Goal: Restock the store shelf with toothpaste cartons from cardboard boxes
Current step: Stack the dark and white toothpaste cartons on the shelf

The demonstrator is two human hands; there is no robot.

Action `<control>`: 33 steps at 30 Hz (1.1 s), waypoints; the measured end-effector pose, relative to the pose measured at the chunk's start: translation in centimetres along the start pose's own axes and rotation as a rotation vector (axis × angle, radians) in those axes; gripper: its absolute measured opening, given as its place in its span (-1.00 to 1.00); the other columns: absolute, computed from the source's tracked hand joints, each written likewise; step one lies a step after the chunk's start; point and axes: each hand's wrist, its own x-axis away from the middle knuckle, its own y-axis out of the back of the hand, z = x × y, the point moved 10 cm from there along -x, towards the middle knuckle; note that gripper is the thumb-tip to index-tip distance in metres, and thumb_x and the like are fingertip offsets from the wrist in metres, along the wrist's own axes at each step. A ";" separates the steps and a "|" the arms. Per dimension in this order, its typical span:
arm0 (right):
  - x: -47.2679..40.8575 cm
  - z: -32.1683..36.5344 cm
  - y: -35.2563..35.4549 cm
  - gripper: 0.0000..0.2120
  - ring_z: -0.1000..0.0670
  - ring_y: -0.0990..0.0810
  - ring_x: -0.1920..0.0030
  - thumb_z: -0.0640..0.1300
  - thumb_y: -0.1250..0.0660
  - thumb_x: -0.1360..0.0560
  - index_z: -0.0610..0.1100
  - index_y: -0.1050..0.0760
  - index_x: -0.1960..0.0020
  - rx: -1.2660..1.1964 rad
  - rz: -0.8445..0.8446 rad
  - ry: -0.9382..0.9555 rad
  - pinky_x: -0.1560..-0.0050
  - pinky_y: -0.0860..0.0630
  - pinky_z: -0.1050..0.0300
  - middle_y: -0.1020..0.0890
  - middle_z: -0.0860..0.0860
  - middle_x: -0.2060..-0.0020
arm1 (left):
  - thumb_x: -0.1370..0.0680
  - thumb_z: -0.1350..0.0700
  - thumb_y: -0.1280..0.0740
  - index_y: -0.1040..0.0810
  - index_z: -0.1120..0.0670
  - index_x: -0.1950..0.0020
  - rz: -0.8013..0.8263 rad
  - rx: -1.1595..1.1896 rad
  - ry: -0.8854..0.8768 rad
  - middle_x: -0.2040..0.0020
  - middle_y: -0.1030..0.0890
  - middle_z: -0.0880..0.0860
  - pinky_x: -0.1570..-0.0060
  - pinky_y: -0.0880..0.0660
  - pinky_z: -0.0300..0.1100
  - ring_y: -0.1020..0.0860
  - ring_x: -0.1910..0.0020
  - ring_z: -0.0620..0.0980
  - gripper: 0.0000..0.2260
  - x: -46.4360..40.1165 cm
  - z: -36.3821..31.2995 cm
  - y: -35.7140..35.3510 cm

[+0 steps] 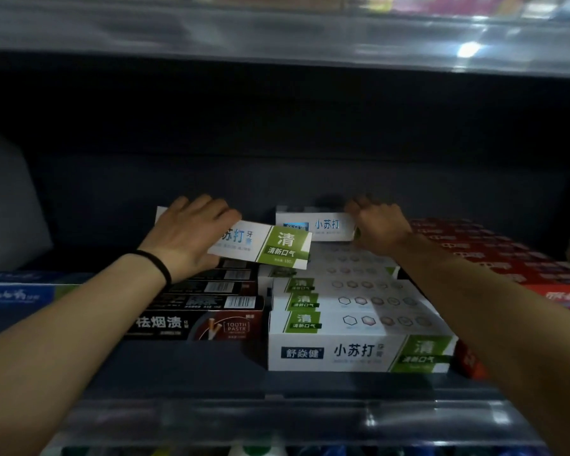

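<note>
Clear plastic lip (277, 419) of the shelf (191, 366) is sitting closest to you, with both your forearms reaching over it. Your left hand (191, 238), a black band (157, 264) at its wrist, is holding a white-and-green toothpaste carton (270, 246) tilted above the black cartons (208, 311); fingers are curling over its far edge, thumb underneath. Your right hand (379, 225) is gripping the right end of a second white carton (320, 225) at the back, fingers curled tight round it. Below them a row of white-and-green cartons (359, 324) is lying flat, running from the shelf front toward the back wall. Red cartons (494, 255) are filling the section just right of that row; blue cartons (17, 294) are lying at far left. No cardboard box is showing.
</note>
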 end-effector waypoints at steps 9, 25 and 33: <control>-0.5 0.0 -1.2 -0.37 -0.14 -0.44 -0.27 0.03 -0.42 -0.45 -0.07 -0.26 -0.43 -0.018 0.045 0.027 -0.12 -0.46 -0.06 -0.45 -0.10 -0.30 | -0.31 0.06 -0.50 -0.46 0.07 -0.28 -0.029 -0.001 -0.017 -0.16 -0.51 0.07 -0.03 -0.33 0.00 -0.44 -0.12 0.11 -0.44 -0.3 -0.3 -0.5; -3.1 -0.6 -3.1 -0.53 -0.12 -0.55 -0.09 0.19 -0.32 -0.48 -0.05 -0.47 -0.28 -0.029 0.149 -0.009 -0.03 -0.49 0.02 -0.55 -0.10 -0.14 | -0.30 0.06 -0.50 -0.47 0.06 -0.26 -0.011 -0.034 0.009 -0.14 -0.51 0.07 -0.04 -0.34 -0.01 -0.45 -0.11 0.10 -0.45 -0.4 0.4 -1.7; -0.9 1.4 1.3 -0.45 -0.09 -0.50 -0.20 0.10 -0.36 -0.49 -0.03 -0.37 -0.42 -0.175 0.167 0.155 -0.11 -0.52 -0.04 -0.48 -0.06 -0.29 | -0.41 -0.01 -0.41 -0.30 -0.02 -0.38 0.085 -0.044 0.066 -0.28 -0.38 -0.01 -0.17 -0.24 -0.08 -0.33 -0.25 0.02 -0.42 0.0 0.7 -0.6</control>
